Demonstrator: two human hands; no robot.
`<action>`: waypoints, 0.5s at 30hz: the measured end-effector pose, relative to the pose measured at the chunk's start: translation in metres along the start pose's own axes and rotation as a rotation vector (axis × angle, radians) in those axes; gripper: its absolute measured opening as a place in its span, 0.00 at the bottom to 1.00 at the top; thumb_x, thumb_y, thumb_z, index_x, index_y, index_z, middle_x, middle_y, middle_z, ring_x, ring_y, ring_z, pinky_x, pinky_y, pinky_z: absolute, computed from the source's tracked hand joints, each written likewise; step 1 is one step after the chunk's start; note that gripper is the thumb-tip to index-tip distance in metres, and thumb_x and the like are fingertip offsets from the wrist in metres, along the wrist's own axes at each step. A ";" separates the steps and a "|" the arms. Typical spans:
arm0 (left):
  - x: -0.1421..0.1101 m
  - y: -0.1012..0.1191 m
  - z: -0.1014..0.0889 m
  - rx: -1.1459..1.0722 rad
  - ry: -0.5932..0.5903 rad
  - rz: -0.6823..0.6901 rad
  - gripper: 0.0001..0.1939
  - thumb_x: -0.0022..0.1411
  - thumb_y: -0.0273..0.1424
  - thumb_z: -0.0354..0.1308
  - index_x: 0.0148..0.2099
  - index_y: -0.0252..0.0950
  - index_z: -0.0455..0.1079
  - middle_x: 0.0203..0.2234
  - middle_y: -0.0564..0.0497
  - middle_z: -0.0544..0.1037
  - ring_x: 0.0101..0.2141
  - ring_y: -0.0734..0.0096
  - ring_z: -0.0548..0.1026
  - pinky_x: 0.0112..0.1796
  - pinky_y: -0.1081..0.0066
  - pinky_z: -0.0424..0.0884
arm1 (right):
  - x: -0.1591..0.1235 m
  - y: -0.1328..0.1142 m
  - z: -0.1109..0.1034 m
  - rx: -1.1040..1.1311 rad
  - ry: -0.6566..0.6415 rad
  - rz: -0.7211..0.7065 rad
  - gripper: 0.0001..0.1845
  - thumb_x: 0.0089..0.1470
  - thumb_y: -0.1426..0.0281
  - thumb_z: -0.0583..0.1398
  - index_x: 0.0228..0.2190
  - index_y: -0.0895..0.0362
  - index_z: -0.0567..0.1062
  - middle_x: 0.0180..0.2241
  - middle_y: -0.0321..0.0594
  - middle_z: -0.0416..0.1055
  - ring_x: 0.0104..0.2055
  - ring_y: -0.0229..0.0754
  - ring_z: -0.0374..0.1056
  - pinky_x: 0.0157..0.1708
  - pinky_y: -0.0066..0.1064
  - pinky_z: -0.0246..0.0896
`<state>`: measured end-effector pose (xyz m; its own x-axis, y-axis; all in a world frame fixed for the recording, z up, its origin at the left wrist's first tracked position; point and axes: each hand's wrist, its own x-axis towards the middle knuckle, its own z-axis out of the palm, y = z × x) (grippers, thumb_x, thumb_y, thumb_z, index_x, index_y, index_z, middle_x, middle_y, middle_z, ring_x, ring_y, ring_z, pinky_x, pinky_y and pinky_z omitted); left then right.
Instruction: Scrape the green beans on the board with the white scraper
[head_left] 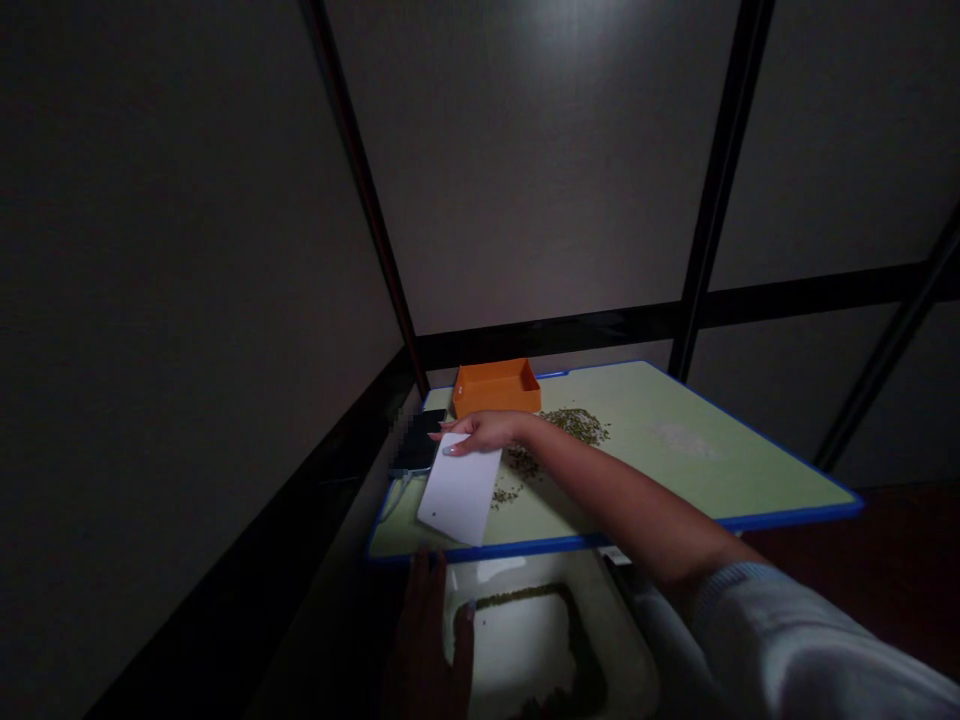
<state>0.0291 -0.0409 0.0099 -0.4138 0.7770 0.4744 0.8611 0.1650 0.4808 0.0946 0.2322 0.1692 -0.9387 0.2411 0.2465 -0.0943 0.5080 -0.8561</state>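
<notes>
My right hand [491, 430] reaches in from the right and grips a thin white card [461, 492] by its upper end, fingers and thumb closed on it. The card's lower edge is close to the table's front edge. To its right lie loose greenish-brown seeds or dried bits [577, 425], in a pile and scattered. In deep shadow, my left hand [431, 640] holds the left rim of a white tub [626, 640] below the table edge, thumb over the inside. More green-brown bits line the tub's floor along its sides.
The pale green table [750, 470] has a blue edge. At its back left stands an orange open tray [496, 385], and a dark flat device [420, 440] with a cable lies at the left. A whitish patch [686, 440] marks the right side. Panelled walls rise behind and left.
</notes>
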 end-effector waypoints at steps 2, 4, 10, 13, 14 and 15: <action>-0.001 -0.004 0.003 0.009 -0.018 0.007 0.30 0.63 0.36 0.49 0.67 0.42 0.54 0.67 0.46 0.57 0.65 0.59 0.55 0.61 0.56 0.63 | 0.014 0.009 -0.001 -0.005 -0.002 0.030 0.14 0.30 0.60 0.75 0.21 0.54 0.82 0.38 0.41 0.82 0.50 0.47 0.74 0.41 0.29 0.69; -0.002 -0.007 0.005 0.022 -0.028 0.020 0.31 0.63 0.36 0.50 0.67 0.41 0.52 0.68 0.45 0.54 0.66 0.58 0.54 0.61 0.55 0.63 | 0.023 0.016 -0.001 -0.002 0.001 0.060 0.15 0.28 0.59 0.75 0.20 0.54 0.82 0.34 0.40 0.82 0.45 0.45 0.76 0.37 0.27 0.69; -0.003 -0.009 0.004 0.012 -0.028 0.046 0.32 0.63 0.35 0.51 0.68 0.43 0.50 0.68 0.46 0.54 0.65 0.57 0.56 0.61 0.55 0.65 | 0.022 0.013 -0.005 0.073 0.004 0.107 0.21 0.29 0.54 0.73 0.22 0.56 0.81 0.34 0.44 0.81 0.34 0.42 0.76 0.30 0.27 0.68; -0.003 -0.001 0.002 0.011 -0.006 0.034 0.31 0.63 0.35 0.50 0.68 0.42 0.51 0.67 0.47 0.56 0.65 0.60 0.56 0.61 0.58 0.64 | 0.001 -0.001 -0.013 0.150 0.015 0.114 0.27 0.35 0.47 0.69 0.28 0.58 0.80 0.31 0.42 0.80 0.27 0.39 0.73 0.26 0.28 0.66; -0.003 0.002 0.001 0.012 0.003 0.029 0.31 0.64 0.36 0.50 0.68 0.41 0.51 0.67 0.46 0.56 0.65 0.60 0.56 0.61 0.58 0.64 | -0.010 -0.007 -0.017 0.185 0.039 0.117 0.29 0.37 0.45 0.68 0.30 0.57 0.80 0.29 0.40 0.80 0.25 0.38 0.71 0.24 0.28 0.65; -0.003 0.005 0.000 0.017 0.025 0.025 0.31 0.64 0.36 0.49 0.67 0.40 0.52 0.66 0.46 0.57 0.65 0.60 0.56 0.61 0.57 0.64 | -0.022 -0.012 -0.019 0.260 0.124 0.108 0.29 0.37 0.46 0.68 0.31 0.58 0.79 0.27 0.39 0.79 0.24 0.38 0.70 0.23 0.27 0.64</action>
<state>0.0349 -0.0420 0.0110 -0.3994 0.7655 0.5045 0.8760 0.1565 0.4562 0.1230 0.2366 0.1830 -0.9017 0.3894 0.1878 -0.0931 0.2493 -0.9639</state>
